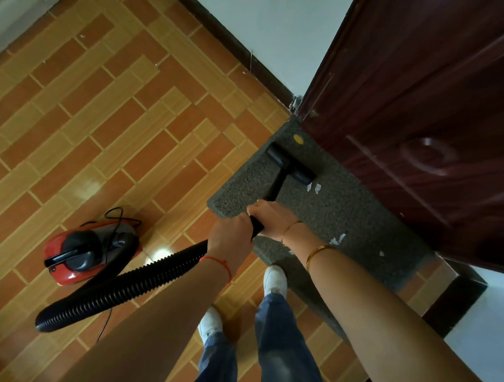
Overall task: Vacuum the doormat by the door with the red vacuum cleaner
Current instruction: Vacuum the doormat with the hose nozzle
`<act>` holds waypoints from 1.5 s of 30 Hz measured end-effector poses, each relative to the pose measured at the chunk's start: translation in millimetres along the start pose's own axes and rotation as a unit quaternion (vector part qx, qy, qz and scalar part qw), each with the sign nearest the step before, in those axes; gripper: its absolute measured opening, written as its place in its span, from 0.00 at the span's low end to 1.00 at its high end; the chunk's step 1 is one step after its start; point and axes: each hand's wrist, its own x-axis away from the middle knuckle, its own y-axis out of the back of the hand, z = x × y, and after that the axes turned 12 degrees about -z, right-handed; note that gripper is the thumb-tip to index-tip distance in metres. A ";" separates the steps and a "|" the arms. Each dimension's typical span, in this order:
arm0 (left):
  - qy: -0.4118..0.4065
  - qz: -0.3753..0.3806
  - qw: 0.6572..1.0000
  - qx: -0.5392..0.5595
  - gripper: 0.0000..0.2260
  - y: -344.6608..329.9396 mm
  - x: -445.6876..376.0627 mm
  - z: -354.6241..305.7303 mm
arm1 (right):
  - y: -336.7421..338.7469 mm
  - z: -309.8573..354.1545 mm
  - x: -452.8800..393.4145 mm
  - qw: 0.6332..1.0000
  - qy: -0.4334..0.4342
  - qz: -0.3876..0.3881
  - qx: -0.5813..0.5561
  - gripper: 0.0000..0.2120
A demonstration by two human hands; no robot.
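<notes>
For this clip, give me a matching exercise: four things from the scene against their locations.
Things:
1. vacuum body
2. nozzle head
3. hose
4. paper scraps

Places:
A. on the doormat right of the wand
B. on the tiled floor, left
C. on the doormat near the door
D. runs from the hands to the floor

Pairs: 1-B, 2-C, 3-D, 4-A

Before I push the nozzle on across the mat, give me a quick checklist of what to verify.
1. Both hands on the wand: left hand and right hand grip it. Ok.
2. Floor nozzle flat on the grey doormat: ok.
3. Paper scraps still on the mat: not ok.
4. Hose free of kinks: ok.
5. Red vacuum cleaner running: cannot tell.
6. Shoe on the mat's edge: not ok.
</notes>
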 end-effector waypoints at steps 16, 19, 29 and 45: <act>-0.020 0.021 1.000 -0.003 0.07 34.6 -59.4 -69.2 | 41.8 -81.9 1.2 1.000 -0.016 0.006 -0.014 0.03; 0.000 0.060 0.998 0.019 0.07 34.2 -45.7 -59.7 | 35.5 -66.8 8.3 1.000 -0.006 0.018 -0.013 0.04; 0.102 0.125 0.984 0.077 0.07 16.3 51.4 -3.1 | -23.3 28.3 41.2 0.999 -0.010 0.005 -0.049 0.06; 0.089 0.071 0.993 -0.012 0.05 -28.7 196.0 91.8 | -94.9 184.1 86.2 0.996 -0.009 -0.012 -0.089 0.02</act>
